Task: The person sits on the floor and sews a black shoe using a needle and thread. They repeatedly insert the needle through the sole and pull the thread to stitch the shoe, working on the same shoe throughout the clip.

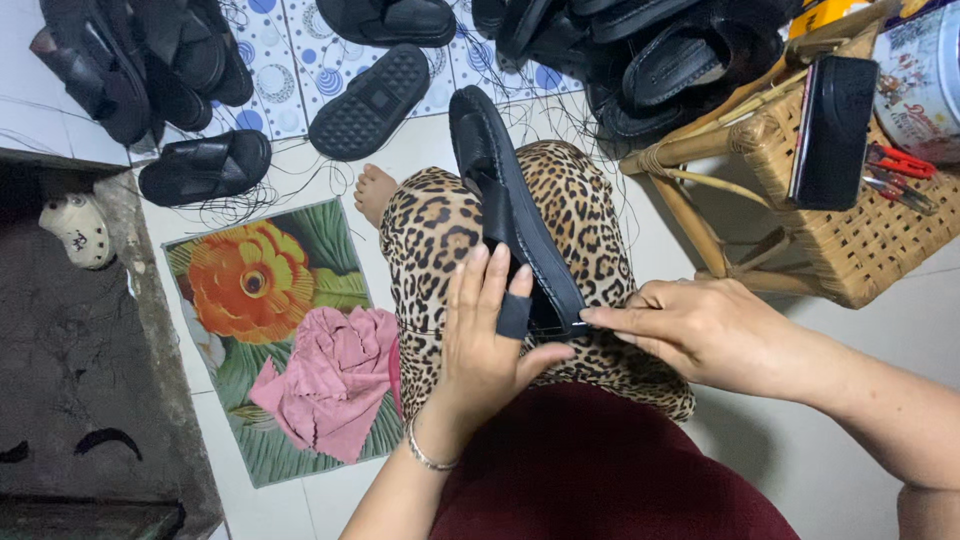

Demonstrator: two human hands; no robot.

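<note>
Sandal sole point(505, 195), black and long, lay tilted across the person's lap on the leopard-print cloth point(440, 230), toe end pointing away toward the heap of black sandals point(640, 50). The left hand point(490, 340) lay flat and open-fingered against its near end, one finger wrapped in a dark guard point(514, 315), steadying it. The right hand point(700, 330) was pinched shut on the sole's edge at the heel end, fingertips point(590, 317) meeting the rim. To work this edge well, I judged, the sole needed firm bracing against the thigh and the pinch kept close to the rim. A wicker stool point(850, 250) stood to the right, a floral mat point(260, 290) and pink cloth point(335, 375) to the left.
</note>
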